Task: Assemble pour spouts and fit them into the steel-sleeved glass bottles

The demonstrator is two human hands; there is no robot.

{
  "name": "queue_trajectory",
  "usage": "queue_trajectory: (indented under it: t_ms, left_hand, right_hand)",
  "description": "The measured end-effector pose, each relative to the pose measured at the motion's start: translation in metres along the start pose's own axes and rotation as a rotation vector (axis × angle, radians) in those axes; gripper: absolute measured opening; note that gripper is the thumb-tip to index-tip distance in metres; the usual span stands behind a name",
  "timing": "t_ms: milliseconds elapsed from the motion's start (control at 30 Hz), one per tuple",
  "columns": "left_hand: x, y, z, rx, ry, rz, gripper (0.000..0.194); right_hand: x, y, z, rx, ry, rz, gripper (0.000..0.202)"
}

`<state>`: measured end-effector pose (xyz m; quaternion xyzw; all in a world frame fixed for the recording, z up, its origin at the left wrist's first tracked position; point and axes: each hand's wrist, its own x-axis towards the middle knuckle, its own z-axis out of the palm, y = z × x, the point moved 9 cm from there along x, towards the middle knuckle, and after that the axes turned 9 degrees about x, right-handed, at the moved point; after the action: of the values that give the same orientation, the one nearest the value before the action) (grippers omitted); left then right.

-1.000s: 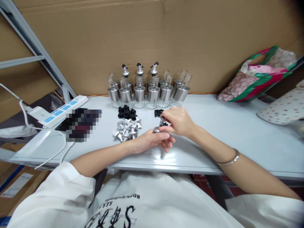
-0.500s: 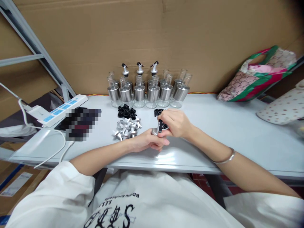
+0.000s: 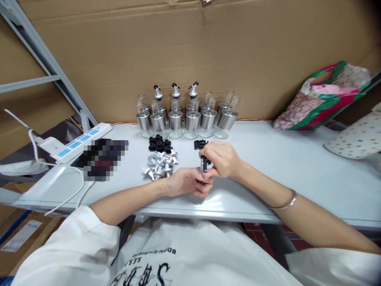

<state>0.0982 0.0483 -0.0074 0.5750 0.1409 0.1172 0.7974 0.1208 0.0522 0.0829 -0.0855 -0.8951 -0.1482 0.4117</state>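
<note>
In the head view, above the worktop (image 3: 268,171), nearer its front edge than its back, the left hand (image 3: 189,180) curls around a silver piece (image 3: 201,165), mostly hidden by fingers; the right hand (image 3: 222,159) pinches the black lever (image 3: 204,163) against it. Silver fittings (image 3: 162,164) lie just beyond the left wrist, black stoppers (image 3: 160,143) behind them, and bottles (image 3: 192,121) line the back edge, three topped with pourers (image 3: 176,91)

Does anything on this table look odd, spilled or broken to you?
I see no spill or breakage. What stands out is the dark object beside the power strip: blocky squares cover most of it, so I can't tell what it is.
</note>
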Motion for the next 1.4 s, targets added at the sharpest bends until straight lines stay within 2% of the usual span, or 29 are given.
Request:
queue_trajectory:
  t_ms: [267, 600, 800, 967, 1100, 1267, 1400]
  left_hand:
    - [-0.001, 0.0, -0.002, -0.002, 0.048, -0.032, 0.018]
    - [-0.002, -0.004, 0.0, -0.09, -0.002, -0.054, 0.017]
    - [-0.001, -0.01, 0.014, 0.062, -0.094, -0.077, 0.02]
    - [0.003, -0.012, 0.005, -0.02, -0.021, -0.068, 0.019]
    - [0.003, -0.012, 0.006, 0.041, -0.036, -0.078, 0.017]
    - [0.002, -0.012, 0.01, 0.062, -0.049, -0.074, 0.015]
    - [0.003, -0.012, 0.009, 0.082, -0.039, -0.068, 0.015]
  right_hand:
    - [0.0, -0.002, 0.001, -0.068, -0.009, -0.018, 0.062]
    - [-0.004, 0.001, -0.003, -0.186, 0.008, -0.041, 0.062]
    - [0.0, 0.0, -0.004, -0.112, 0.032, -0.005, 0.046]
    - [-0.004, 0.023, 0.003, -0.083, -0.045, 0.173, 0.041]
    - [-0.011, 0.041, 0.013, 0.032, -0.142, 0.319, 0.03]
    - [-0.018, 0.033, 0.046, 0.182, -0.457, 0.355, 0.015]
    - [-0.02, 0.026, 0.055, 0.214, -0.539, 0.355, 0.02]
